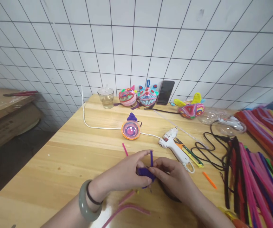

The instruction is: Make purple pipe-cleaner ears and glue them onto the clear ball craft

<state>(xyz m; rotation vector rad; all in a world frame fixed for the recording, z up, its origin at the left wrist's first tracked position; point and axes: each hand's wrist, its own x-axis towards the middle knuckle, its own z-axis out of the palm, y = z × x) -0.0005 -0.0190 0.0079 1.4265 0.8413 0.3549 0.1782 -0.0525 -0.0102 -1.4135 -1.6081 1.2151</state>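
Note:
Near the front of the table, my left hand (130, 172) is closed on a purple coiled pipe-cleaner piece (145, 173), its thumb below and a finger stretched above. A short purple end stands upright from the piece. My right hand (173, 177) pinches the same piece from the right, thumb and fingertips together; my fingers hide part of it. Pink pipe cleaners (131, 207) lie beneath my left wrist. Beyond my hands rests a round, clear-domed ornament (131, 129) with an orange rim and a purple coiled cone on top.
A white glue gun (174, 144) lies right of centre beside a utility knife (193, 156). Pipe-cleaner bundles (252, 177) fill the right side. Along the wall stand a glass cup (106, 97), decorated ornaments (147, 95) and a phone (165, 92). A white cord (103, 128) crosses the table.

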